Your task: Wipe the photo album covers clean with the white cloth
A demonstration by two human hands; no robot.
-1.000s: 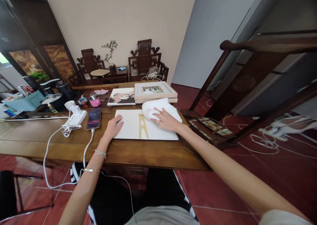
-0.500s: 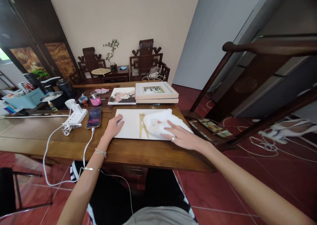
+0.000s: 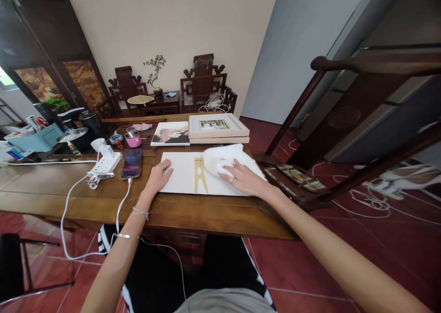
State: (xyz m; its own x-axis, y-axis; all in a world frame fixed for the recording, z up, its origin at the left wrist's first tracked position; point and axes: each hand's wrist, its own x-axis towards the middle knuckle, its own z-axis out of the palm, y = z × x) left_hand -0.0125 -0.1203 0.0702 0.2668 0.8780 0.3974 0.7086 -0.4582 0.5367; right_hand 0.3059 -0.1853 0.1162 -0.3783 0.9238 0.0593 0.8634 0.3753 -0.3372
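A white panel (image 3: 179, 174) with a gold compass-like or A-shaped figure (image 3: 200, 177) lies flat on the wooden table. My left hand (image 3: 160, 175) rests on the panel's left edge, its fingers extended and holding nothing. Over the right part of the panel spreads a fluffy white cloth (image 3: 241, 154). My right hand (image 3: 243, 177) presses into this cloth with bent fingers, bunching it beneath them. Some of the fingertips are sunk in the cloth's folds. The gold figure lies just left of the cloth.
Behind the panel are stacked picture frames (image 3: 219, 136) and a flat print (image 3: 170, 134). To the left lie a phone (image 3: 131, 163), a power strip (image 3: 105, 162) and a pink cup (image 3: 133, 139). A wooden chair (image 3: 296, 106) stands at the right.
My right hand has slid the white cloth up and leftward over the panel, away from its front edge. More of the gold figure shows. My left hand stays put.
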